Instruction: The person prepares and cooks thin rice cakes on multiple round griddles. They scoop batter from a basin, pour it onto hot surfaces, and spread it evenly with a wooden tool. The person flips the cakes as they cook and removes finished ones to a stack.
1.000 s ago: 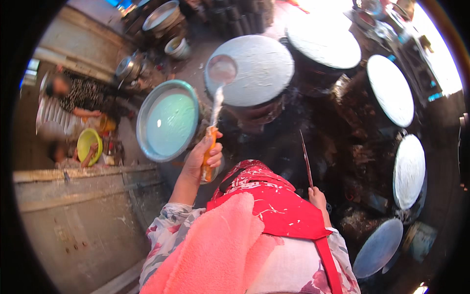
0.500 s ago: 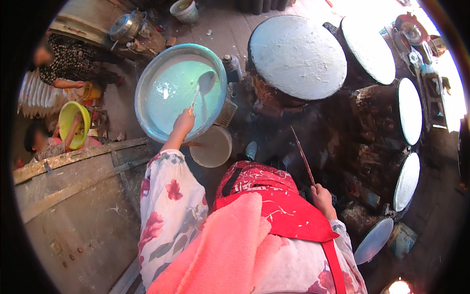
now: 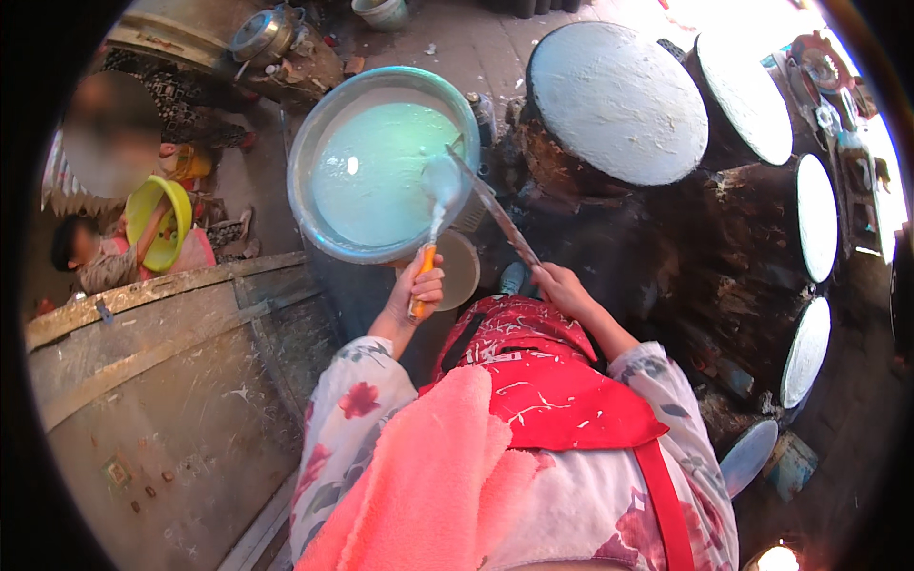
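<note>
My left hand [image 3: 419, 285] is closed on the orange handle of a ladle [image 3: 440, 181], whose white-coated bowl is at the right side of a large blue basin [image 3: 303, 171] of pale liquid. My right hand [image 3: 557, 287] grips a long, narrow flat blade [image 3: 503, 219], pointing up to the left; its tip meets or overlaps the ladle's bowl over the basin's right part, and I cannot tell if they touch. A pale bucket [image 3: 457, 276] stands below the basin, partly behind my left hand.
Round white-coated griddles [image 3: 614, 105] on dark stands line the right side. A worn wall [image 3: 152, 381] runs along the lower left. Beyond it, a person [image 3: 105, 257] holds a yellow bowl [image 3: 167, 243], another person partly visible above. Metal pots [image 3: 262, 38] stand at the back.
My left hand dipped the ladle into the basin, then drew it toward the right side. The blade in my right hand has swung up and left over the basin to the ladle.
</note>
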The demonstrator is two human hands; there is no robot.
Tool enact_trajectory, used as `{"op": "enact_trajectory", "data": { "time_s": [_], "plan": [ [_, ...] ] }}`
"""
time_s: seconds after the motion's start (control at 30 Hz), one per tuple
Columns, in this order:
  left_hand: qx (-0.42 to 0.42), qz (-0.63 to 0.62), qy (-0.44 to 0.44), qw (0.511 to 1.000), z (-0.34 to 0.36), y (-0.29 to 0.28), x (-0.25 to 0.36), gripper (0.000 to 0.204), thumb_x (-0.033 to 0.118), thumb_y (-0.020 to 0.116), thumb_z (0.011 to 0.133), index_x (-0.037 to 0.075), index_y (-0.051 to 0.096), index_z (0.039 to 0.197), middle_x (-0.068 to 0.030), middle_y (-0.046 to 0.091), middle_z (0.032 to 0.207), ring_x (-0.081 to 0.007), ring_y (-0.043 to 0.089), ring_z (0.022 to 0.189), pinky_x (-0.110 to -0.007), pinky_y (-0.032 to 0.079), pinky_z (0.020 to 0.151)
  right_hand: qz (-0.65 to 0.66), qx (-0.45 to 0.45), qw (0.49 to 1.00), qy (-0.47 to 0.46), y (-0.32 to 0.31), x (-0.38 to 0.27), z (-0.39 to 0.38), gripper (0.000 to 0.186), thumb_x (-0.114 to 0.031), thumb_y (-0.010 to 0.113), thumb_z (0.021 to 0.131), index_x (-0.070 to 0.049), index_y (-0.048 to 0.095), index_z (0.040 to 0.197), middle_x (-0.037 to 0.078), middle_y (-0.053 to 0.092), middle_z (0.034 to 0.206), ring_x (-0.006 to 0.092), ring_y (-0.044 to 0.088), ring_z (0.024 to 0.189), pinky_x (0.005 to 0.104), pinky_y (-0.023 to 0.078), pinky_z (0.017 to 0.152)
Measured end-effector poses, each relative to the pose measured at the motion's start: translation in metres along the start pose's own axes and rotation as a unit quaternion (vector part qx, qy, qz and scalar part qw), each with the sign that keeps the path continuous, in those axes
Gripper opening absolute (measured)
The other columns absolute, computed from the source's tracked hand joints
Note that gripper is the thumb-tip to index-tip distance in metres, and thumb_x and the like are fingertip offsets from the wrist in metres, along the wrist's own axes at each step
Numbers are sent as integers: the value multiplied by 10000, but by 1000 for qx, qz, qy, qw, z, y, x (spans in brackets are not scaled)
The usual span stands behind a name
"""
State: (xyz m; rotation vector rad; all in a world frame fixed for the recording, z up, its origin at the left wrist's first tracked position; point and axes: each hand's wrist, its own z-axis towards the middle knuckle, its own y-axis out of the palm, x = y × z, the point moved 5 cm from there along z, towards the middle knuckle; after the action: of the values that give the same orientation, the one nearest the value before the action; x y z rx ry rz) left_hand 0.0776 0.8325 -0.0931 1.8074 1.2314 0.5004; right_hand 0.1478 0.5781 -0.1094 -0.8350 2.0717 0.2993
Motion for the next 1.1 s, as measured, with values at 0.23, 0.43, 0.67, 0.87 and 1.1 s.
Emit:
{"op": "enact_trajectory", "data": {
  "time_s": [0.23,0.43,0.67,0.87,1.1],
  "plan": [
    [-173,-16,72,982,-71,127,-15,389,341,279,1005,-16,398,1104,8,361,544,-60,377,357,-215,379,371,257,-165,952,6,46,-87,17,405,-432,378,964,-50,487,885,28,450,593,107,401,407,233,349,379],
    [-168,271,238,917,-146,207,-13,397,415,243,993,63,382,1110,25,347,533,-44,336,324,-203,343,326,180,-198,950,-163,48,-205,-8,408,-432,384,964,-58,498,850,5,450,585,99,421,424,237,350,406],
    [-50,337,439,831,-148,148,26,370,406,322,985,76,470,1064,39,329,551,-37,295,366,-191,323,368,-255,50,844,-470,44,-253,-55,249,-269,468,919,-46,509,818,201,559,676,400,557,635,481,426,555],
    [147,292,396,858,-103,82,61,307,345,455,950,40,440,975,11,381,552,-82,362,365,-237,360,358,-190,99,901,-377,14,-176,-59,261,-278,461,928,-45,541,842,172,545,609,346,577,589,428,429,530],
    [114,285,354,884,-83,88,72,308,345,462,950,37,457,967,20,400,561,-64,399,395,-217,361,373,66,140,973,-174,-40,-93,-76,341,-320,412,968,-42,524,806,-9,434,495,67,405,389,230,322,380]
  ]
}}
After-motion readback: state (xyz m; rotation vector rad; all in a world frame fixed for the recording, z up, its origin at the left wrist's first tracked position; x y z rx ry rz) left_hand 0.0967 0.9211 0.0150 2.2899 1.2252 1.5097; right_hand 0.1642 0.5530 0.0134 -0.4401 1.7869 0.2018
